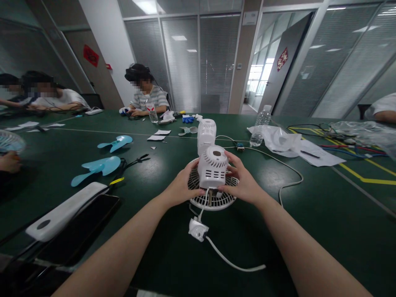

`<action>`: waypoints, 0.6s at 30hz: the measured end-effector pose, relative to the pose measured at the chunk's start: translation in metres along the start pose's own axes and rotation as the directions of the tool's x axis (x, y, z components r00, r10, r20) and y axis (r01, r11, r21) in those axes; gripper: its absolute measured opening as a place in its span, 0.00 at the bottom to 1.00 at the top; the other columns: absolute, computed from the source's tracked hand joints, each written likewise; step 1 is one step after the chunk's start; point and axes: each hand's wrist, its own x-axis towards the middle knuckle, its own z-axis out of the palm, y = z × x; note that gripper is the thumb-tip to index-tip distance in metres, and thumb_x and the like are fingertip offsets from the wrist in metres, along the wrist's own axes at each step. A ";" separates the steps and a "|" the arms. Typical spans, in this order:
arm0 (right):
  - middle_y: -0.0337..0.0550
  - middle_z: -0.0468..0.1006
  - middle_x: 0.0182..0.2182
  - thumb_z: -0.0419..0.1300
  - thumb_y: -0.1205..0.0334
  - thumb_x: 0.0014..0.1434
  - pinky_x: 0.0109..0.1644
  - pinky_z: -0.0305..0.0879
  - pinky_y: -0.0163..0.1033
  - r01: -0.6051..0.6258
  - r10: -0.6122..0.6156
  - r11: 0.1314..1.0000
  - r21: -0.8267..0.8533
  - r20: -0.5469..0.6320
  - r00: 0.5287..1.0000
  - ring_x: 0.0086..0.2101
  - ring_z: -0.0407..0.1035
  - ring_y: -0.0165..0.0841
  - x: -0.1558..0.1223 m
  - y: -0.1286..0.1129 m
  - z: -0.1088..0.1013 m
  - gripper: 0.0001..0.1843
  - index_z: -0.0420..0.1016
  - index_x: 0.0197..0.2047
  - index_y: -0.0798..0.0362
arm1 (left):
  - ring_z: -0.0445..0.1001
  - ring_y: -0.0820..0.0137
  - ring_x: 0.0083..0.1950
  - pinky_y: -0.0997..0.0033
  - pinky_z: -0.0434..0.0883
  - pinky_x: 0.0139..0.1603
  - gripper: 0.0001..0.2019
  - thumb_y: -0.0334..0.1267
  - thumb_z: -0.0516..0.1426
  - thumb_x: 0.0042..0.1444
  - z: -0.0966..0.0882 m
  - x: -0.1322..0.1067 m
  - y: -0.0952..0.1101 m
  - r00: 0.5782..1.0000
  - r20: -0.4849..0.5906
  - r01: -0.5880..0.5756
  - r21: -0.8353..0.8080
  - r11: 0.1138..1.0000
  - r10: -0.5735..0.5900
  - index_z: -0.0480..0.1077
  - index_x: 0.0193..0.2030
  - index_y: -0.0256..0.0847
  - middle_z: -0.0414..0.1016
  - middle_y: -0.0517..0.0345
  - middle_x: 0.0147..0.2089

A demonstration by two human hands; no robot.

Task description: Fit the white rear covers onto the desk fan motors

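A white fan motor housing [213, 166] sits on a round white fan grille [213, 201] lying flat on the green table [173, 247]. My left hand [182, 186] grips the left side of the housing and grille. My right hand [243, 180] wraps round the right side, fingers curled against the housing. A white cord [229, 262] runs from under the housing through a small white switch block [198, 229] toward me. A second white fan part [206, 134] stands just behind the housing.
Two light blue fan blades [97, 168] [116, 143] lie at left, near a white oblong device [63, 212] and a dark phone [83, 227]. A water bottle [261, 123], papers and coloured cables lie at right. Other people sit along the far and left sides.
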 end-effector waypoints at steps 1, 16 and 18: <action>0.42 0.53 0.68 0.72 0.66 0.46 0.58 0.67 0.59 0.001 -0.001 1.000 0.007 -0.008 1.000 0.61 0.61 0.49 0.000 0.000 0.000 0.55 0.46 0.68 0.31 | 0.58 0.47 0.69 0.41 0.58 0.67 0.49 0.49 0.68 0.46 0.001 0.000 0.000 1.000 0.005 0.000 -0.009 1.000 0.000 0.47 0.70 0.46 0.56 0.44 0.69; 0.41 0.52 0.67 0.73 0.62 0.45 0.53 0.73 0.58 0.008 -0.006 0.998 0.062 -0.036 0.999 0.61 0.59 0.51 0.002 -0.003 -0.003 0.52 0.50 0.65 0.29 | 0.51 0.45 0.72 0.37 0.51 0.69 0.58 0.52 0.67 0.46 0.000 0.007 -0.003 0.993 0.083 -0.078 -0.008 0.997 0.078 0.33 0.73 0.49 0.46 0.45 0.74; 0.40 0.51 0.67 0.73 0.62 0.45 0.53 0.72 0.59 0.012 -0.010 0.996 0.093 -0.022 1.000 0.62 0.58 0.50 0.002 -0.004 -0.004 0.51 0.50 0.65 0.28 | 0.50 0.45 0.72 0.36 0.51 0.69 0.59 0.52 0.68 0.46 0.001 0.007 -0.005 0.993 0.078 -0.085 0.012 0.996 0.084 0.32 0.73 0.49 0.45 0.45 0.74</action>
